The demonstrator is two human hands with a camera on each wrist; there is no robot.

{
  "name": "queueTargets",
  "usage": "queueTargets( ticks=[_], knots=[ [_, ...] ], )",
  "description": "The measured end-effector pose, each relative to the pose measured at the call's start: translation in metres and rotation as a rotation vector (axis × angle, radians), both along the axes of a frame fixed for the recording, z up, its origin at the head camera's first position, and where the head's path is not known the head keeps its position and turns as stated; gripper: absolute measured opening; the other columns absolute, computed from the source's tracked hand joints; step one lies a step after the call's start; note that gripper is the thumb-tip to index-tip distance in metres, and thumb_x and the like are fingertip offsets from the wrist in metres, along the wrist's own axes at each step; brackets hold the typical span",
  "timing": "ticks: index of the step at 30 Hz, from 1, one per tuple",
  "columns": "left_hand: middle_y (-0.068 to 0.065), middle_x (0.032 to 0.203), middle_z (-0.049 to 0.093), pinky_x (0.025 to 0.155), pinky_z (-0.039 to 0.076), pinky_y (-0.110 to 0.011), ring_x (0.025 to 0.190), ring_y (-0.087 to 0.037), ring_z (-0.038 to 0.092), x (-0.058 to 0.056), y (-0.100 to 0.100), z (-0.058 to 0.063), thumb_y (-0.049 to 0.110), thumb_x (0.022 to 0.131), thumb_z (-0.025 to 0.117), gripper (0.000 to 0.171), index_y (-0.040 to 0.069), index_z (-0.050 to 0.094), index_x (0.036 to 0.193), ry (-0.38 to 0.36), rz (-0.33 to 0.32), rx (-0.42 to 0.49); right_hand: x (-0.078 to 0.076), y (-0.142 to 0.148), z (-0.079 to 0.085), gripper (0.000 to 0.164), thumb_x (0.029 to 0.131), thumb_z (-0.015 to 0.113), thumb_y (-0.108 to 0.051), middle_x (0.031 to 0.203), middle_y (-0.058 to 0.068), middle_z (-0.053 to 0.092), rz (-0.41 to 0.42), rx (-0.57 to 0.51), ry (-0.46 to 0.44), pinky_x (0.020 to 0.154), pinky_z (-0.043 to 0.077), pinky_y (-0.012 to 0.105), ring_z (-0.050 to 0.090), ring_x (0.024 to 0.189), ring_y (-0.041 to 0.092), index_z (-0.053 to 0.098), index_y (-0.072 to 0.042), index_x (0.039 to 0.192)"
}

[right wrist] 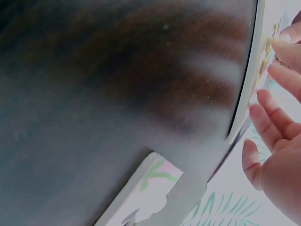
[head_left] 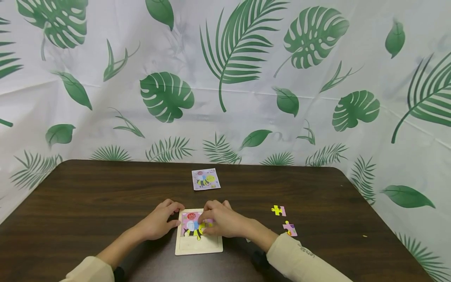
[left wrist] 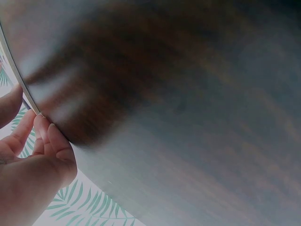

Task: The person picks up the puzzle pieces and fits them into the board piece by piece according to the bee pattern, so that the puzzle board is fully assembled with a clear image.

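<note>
A square wooden puzzle board lies on the table, its upper part filled with joined bee-picture pieces and its lower strip bare wood. My left hand holds the board at its left edge, thumb on the side and fingertips by the far corner. Over the board's right half, my right hand pinches a yellow puzzle piece between thumb and fingers, low over the picture. That hand hides much of the picture's right side. The right wrist view shows the other fingers spread beside the board's edge.
A yellow-and-pink piece and a pink piece lie to the right. Another loose piece lies by the right wrist, mostly hidden in the head view. A bee picture card lies beyond the board. A leaf-print sheet hangs behind the dark table.
</note>
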State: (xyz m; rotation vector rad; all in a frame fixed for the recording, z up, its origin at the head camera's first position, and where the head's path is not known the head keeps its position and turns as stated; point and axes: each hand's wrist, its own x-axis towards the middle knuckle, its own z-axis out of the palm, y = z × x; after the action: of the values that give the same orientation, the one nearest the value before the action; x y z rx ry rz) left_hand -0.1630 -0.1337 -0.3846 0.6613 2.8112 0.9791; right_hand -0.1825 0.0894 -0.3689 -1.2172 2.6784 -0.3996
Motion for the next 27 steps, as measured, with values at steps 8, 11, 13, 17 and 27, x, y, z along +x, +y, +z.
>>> queueTargets(
  ticks=[8,11,13,17,27],
  knots=[
    [-0.005,0.096,0.049,0.082,0.041,-0.045,0.094,-0.024,0.047,0.000,0.001,0.000,0.004,0.082,0.065,0.026,0.005,0.057,0.106,-0.004,0.004,0.007,0.000,0.003,-0.002,0.023,0.079,0.072,-0.028,0.094,-0.006,0.049,0.003,-0.009,0.016,0.069,0.021,0.025,0.043,0.093,0.009,0.068,-0.020,0.100],
    [-0.005,0.097,0.049,0.082,0.041,-0.045,0.094,-0.024,0.047,0.000,0.001,-0.001,0.004,0.082,0.065,0.026,0.005,0.057,0.107,-0.004,0.005,0.003,0.000,0.005,-0.002,0.022,0.079,0.072,-0.028,0.094,-0.007,0.049,0.001,-0.014,0.022,0.069,0.022,0.025,0.043,0.094,0.008,0.068,-0.020,0.100],
    [-0.005,0.097,0.049,0.082,0.041,-0.045,0.094,-0.024,0.047,0.000,0.001,0.000,0.004,0.082,0.065,0.026,0.005,0.057,0.107,-0.003,0.007,0.001,0.001,0.006,-0.001,0.022,0.079,0.072,-0.028,0.094,-0.007,0.049,0.003,-0.019,0.024,0.069,0.022,0.024,0.043,0.094,0.009,0.068,-0.020,0.099],
    [-0.005,0.097,0.049,0.082,0.041,-0.045,0.095,-0.025,0.048,0.001,0.001,0.001,0.004,0.082,0.065,0.026,0.005,0.057,0.107,-0.002,0.007,0.004,0.001,0.008,0.000,0.022,0.080,0.071,-0.028,0.095,-0.007,0.050,0.004,-0.022,0.014,0.069,0.023,0.024,0.044,0.095,0.008,0.068,-0.020,0.100],
    [-0.005,0.098,0.049,0.082,0.041,-0.044,0.095,-0.024,0.048,0.002,0.000,0.001,0.004,0.083,0.065,0.027,0.005,0.057,0.108,-0.002,0.009,-0.002,-0.003,0.029,0.008,0.026,0.081,0.071,-0.026,0.098,-0.005,0.053,-0.021,-0.048,-0.065,0.072,0.026,0.026,0.045,0.096,0.007,0.067,-0.016,0.105]
  ],
)
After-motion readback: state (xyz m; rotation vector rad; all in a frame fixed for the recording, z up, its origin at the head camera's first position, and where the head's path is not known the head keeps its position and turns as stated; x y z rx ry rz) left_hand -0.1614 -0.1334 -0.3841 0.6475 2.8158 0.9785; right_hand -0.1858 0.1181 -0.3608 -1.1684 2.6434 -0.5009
